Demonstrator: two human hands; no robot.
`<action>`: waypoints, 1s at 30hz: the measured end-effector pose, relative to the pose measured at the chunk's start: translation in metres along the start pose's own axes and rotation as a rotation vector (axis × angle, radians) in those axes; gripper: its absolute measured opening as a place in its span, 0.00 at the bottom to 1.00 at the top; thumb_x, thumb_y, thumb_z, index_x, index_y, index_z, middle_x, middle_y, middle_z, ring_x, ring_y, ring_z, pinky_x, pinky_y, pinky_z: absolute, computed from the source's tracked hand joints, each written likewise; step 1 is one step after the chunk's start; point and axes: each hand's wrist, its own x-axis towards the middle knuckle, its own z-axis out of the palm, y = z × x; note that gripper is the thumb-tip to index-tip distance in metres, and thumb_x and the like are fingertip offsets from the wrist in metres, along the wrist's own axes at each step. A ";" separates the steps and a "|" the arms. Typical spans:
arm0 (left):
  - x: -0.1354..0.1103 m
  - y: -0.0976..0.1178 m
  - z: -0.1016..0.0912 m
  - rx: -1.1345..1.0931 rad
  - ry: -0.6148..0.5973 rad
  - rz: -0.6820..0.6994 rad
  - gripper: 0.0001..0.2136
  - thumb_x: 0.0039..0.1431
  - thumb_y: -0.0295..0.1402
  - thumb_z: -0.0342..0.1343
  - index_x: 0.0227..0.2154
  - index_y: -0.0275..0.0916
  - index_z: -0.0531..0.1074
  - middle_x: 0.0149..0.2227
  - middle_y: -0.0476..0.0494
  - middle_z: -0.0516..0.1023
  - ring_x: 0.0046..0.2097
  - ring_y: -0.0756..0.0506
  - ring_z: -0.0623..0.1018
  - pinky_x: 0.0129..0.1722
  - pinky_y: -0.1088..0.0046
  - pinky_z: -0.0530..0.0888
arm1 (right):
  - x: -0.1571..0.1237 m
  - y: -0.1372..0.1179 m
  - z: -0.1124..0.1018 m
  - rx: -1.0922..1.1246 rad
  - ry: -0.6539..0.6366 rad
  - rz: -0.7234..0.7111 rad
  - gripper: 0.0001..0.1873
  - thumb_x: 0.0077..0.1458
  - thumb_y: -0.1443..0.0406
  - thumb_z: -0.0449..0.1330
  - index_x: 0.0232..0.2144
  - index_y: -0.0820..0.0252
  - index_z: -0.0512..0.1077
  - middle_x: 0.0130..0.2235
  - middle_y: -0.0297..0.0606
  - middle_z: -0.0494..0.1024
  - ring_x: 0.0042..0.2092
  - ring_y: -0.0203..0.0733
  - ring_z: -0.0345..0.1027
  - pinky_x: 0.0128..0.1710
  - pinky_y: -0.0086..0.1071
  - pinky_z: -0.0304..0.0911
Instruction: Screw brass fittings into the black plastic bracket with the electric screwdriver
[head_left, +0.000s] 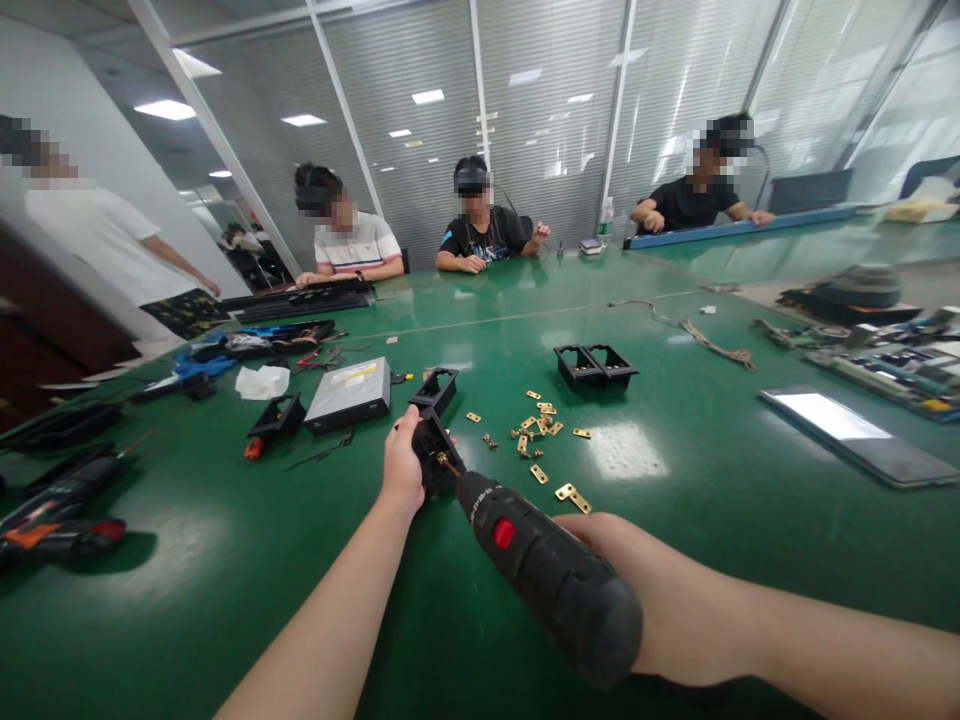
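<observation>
My left hand (403, 462) is closed on a black plastic frame (433, 440), holding it tilted above the green table. In my right hand (622, 560) is a black cordless drill (551, 575) with a red switch on its body; the fingers round its handle are mostly hidden. The drill's bit reaches into the frame, at a small brass piece (442, 457) inside it. Just beyond, another black frame (436, 388) lies on the table. Small brass plates (539, 473) and screws (490, 440) are scattered to the right of the held frame.
A black double frame (595, 368) sits further back. To the left are an optical drive (349, 393), a white tissue (262, 381), a black frame (279, 415) and another power tool (64, 510). A phone-like slab (855, 437) and circuit boards (892, 360) lie right. Several people are across the table (720, 560).
</observation>
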 end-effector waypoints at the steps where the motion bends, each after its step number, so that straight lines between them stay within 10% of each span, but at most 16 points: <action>1: 0.000 0.000 0.000 0.001 0.000 -0.001 0.30 0.63 0.65 0.78 0.44 0.47 0.74 0.32 0.45 0.87 0.29 0.39 0.88 0.29 0.66 0.83 | 0.000 0.001 0.000 -0.009 0.000 -0.002 0.31 0.39 0.71 0.88 0.49 0.58 0.91 0.43 0.39 0.95 0.47 0.56 0.90 0.38 0.34 0.79; 30: 0.004 -0.003 -0.001 -0.010 0.009 0.005 0.30 0.64 0.63 0.80 0.45 0.47 0.71 0.33 0.47 0.87 0.33 0.35 0.92 0.30 0.65 0.85 | -0.009 -0.026 -0.014 0.083 -0.042 0.035 0.20 0.41 0.71 0.80 0.38 0.55 0.83 0.36 0.33 0.86 0.38 0.48 0.80 0.36 0.35 0.75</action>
